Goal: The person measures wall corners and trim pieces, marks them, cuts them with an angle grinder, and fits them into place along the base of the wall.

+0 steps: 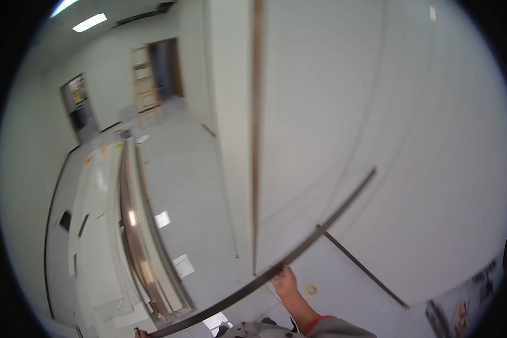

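A long dark trim strip (pixel 231 301) runs in a curve from the lower edge up to the right, its far end in front of the white wall. My right hand (pixel 285 280) is closed around it near its middle, the arm in a grey sleeve with a red cuff. At the strip's lower left end, only a bit of my left hand (pixel 141 333) shows at the picture's edge, seemingly around the strip; most of its fingers are cut off. A second dark strip (pixel 363 266) lies along the foot of the wall.
A brown-edged wall corner (pixel 257 141) rises just ahead. At left, a long stack of white panels and strips (pixel 104 225) lies lengthwise. A yellow tape roll (pixel 311 290) rests on the floor. Farther back, a wooden ladder (pixel 145 84) leans beside a doorway. Blurred items (pixel 436 318) lie lower right.
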A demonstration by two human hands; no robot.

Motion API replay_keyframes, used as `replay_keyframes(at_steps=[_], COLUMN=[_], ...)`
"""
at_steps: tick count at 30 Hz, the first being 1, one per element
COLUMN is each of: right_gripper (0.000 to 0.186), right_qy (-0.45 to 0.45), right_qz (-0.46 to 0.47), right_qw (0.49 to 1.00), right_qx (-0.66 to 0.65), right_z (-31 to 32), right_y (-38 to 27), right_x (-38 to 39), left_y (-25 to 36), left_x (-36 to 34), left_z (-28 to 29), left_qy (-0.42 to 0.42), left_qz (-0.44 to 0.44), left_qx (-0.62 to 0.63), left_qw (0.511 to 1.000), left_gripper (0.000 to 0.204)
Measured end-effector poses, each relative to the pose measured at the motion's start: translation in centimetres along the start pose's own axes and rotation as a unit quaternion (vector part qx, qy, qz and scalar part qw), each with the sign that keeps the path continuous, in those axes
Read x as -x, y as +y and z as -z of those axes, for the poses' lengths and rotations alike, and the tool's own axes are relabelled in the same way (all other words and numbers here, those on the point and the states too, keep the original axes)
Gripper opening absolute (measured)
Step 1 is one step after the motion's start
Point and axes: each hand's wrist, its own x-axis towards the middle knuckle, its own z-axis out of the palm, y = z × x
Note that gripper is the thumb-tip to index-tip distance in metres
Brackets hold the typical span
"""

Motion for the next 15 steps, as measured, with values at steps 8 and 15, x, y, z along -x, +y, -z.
replay_keyframes(at_steps=[8,15], right_gripper=[0.025,0.027], right_qy=[0.02,-0.006], right_qz=[0.014,-0.049], right_qw=[0.998,0.996], right_qx=[-0.066,-0.071], right_z=[0.6,-1.8], right_y=[-1.9,-2.6], right_x=[-1.8,-3.6], left_y=[8.6,8.0], left_x=[1.2,0.5], left_z=[0.4,-0.6], left_qy=[-0.057,0.018], left_qz=[-0.019,0.072], left_qx=[-0.021,0.252], left_qw=[0.998,0.965], left_gripper=[0.044,0.038])
